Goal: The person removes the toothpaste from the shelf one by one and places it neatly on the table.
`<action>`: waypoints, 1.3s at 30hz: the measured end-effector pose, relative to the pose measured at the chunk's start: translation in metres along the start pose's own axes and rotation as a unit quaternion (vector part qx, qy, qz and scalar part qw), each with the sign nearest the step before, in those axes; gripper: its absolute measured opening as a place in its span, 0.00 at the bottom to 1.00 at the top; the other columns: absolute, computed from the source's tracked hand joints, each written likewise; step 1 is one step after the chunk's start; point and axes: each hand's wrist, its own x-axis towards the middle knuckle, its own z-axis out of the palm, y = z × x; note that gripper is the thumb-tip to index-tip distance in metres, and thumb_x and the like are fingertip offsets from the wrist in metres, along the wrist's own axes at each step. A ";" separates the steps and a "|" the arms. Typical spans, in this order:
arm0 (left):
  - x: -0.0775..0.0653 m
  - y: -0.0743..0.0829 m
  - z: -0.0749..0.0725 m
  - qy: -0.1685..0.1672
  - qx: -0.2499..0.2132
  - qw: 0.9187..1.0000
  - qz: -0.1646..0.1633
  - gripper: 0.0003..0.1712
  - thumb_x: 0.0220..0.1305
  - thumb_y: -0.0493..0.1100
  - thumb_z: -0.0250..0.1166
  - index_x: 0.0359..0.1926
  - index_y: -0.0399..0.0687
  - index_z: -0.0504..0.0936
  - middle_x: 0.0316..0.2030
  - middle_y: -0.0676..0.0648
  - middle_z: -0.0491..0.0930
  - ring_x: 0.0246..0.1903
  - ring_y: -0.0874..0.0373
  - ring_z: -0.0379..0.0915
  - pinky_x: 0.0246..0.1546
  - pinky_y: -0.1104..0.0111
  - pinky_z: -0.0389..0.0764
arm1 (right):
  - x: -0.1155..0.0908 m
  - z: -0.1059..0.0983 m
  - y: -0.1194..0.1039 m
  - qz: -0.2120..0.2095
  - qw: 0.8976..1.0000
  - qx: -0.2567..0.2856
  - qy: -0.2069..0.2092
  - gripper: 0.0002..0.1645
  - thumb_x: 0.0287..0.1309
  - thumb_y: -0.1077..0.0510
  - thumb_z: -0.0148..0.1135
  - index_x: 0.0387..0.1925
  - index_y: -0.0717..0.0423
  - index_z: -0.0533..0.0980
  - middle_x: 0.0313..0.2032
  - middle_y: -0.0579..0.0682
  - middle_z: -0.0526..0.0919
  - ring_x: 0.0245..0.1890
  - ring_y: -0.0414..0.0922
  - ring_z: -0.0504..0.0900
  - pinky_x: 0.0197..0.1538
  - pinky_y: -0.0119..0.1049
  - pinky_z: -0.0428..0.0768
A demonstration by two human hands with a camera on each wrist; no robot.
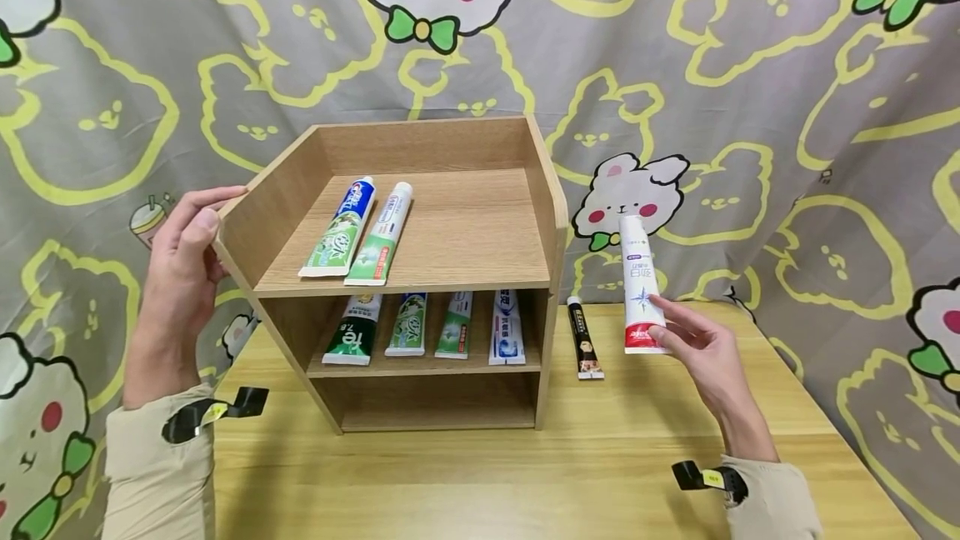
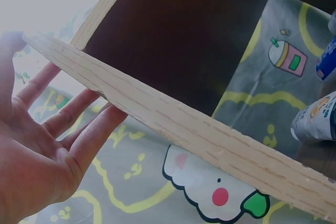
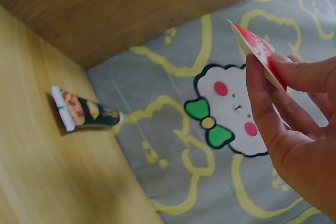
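- Beside the shelf [image 1: 472,227], on its right, a black tube [image 1: 585,340] lies on the table [image 1: 480,486]. Its flat end points to the front.
- Farther right of the shelf, past the black tube, the right hand [image 1: 701,352] pinches a white tube [image 1: 637,273] by its red flat end. The thumb is on one side and fingers are on the other. The white tube is up in the air, with its other end pointing up.
- The shelf's right wall [image 1: 553,215] stands between the white tube and the inside of the shelf.
- At the shelf's left front corner, the left hand [image 1: 176,273] touches the left wall. Its fingers [image 2: 100,137] are spread and fairly straight. I cannot tell how hard they press.
- Behind the shelf hangs a gray curtain [image 1: 750,90] with bunnies and yellow lines.
- On top of the shelf, near its left wall, two tubes lie close together: a blue and green tube [image 1: 341,232], then a white and green tube [image 1: 381,236].
- In the middle part of the shelf, four tubes make a row, flat ends to the front. From the left, they are a dark green tube [image 1: 352,332], a light green tube [image 1: 407,327], a green-ended tube [image 1: 454,327] and a blue and white tube [image 1: 507,332].
- Under that row is the shelf's bottom part [image 1: 442,407].
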 end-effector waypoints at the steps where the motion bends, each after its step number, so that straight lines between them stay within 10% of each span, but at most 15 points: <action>1: 0.000 0.000 0.000 0.000 0.001 1.000 0.000 0.21 0.72 0.42 0.54 0.61 0.39 0.80 0.50 0.41 0.77 0.35 0.54 0.77 0.22 0.72 0.80 | 0.001 -0.001 0.003 0.004 1.000 0.000 0.000 0.28 0.64 0.68 0.67 0.65 0.63 0.76 0.51 0.41 0.85 0.45 0.36 0.85 0.43 0.27 0.84; 25: 0.006 -0.001 0.004 0.004 -0.032 0.999 0.009 0.21 0.72 0.40 0.55 0.60 0.36 0.81 0.45 0.41 0.81 0.30 0.56 0.79 0.20 0.72 0.80 | 0.011 -0.010 0.057 0.070 0.997 0.006 0.018 0.29 0.57 0.74 0.70 0.61 0.74 0.74 0.43 0.41 0.89 0.40 0.35 0.88 0.40 0.31 0.85; 39: 0.002 -0.002 0.001 0.011 -0.034 0.999 0.006 0.22 0.71 0.41 0.55 0.60 0.35 0.80 0.48 0.40 0.80 0.33 0.54 0.80 0.23 0.70 0.83 | 0.012 -0.016 0.083 0.108 0.985 -0.131 0.038 0.30 0.62 0.59 0.73 0.62 0.68 0.76 0.54 0.55 0.85 0.39 0.30 0.85 0.40 0.26 0.83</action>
